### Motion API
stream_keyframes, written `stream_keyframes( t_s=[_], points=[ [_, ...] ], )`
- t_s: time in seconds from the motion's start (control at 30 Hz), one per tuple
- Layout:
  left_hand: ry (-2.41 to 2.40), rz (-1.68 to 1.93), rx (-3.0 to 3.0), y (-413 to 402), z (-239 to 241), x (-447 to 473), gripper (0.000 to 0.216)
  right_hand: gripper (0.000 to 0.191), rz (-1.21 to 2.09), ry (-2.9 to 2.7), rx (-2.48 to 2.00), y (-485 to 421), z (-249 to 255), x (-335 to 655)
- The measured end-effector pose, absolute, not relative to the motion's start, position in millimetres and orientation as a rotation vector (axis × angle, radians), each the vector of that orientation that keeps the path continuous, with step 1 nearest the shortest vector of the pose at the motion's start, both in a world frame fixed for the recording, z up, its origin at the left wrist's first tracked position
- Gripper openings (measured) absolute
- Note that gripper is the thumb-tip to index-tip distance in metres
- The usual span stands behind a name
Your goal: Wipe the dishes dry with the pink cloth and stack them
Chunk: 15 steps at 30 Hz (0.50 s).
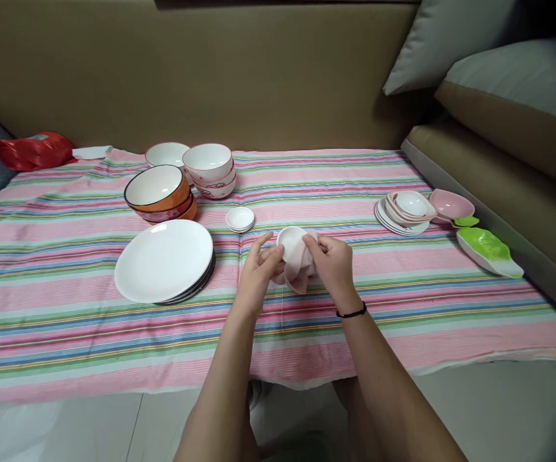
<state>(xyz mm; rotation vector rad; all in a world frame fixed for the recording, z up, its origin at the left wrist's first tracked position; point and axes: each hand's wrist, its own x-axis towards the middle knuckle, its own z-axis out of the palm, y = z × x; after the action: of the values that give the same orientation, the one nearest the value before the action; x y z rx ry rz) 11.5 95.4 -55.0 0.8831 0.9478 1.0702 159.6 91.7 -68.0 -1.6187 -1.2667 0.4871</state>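
Observation:
A small white dish [289, 236] is held up between my two hands over the striped cloth. My left hand [261, 266] grips its left edge, thumb on the front. My right hand [331, 260] presses a pale pink cleaning cloth [297, 268] against the dish's right side, and the cloth hangs down below it. A short stack of similar small white dishes [240, 218] sits just beyond my left hand. Left of my hands lies a stack of large white oval plates [165, 260].
Stacked orange bowls [157, 190] and white red-rimmed bowls [210, 162] stand back left. To the right are small plates with bowls [405, 212], a pink bowl [452, 205] and a green leaf-shaped dish [489, 250]. A red shiny bundle [34, 151] lies far left, and the sofa back [278, 77] rises behind.

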Motion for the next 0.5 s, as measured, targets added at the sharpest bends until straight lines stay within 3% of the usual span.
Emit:
stream_keyframes(
  t_s=[0.13,0.33,0.5],
  points=[
    [0.914,1.058,0.951,95.8,-54.4,11.5,0.048,0.029,0.649,-1.259,-1.515,92.2,-68.2,159.5],
    [0.948,0.996,1.050,96.4,-54.5,11.0,0.039,0.056,0.468,-1.243,-1.594,91.3,-66.7,159.1],
    [0.967,1.007,1.014,93.3,-54.7,14.8,0.050,0.038,0.476,-1.248,-1.621,91.8,-67.6,157.1]
  ],
)
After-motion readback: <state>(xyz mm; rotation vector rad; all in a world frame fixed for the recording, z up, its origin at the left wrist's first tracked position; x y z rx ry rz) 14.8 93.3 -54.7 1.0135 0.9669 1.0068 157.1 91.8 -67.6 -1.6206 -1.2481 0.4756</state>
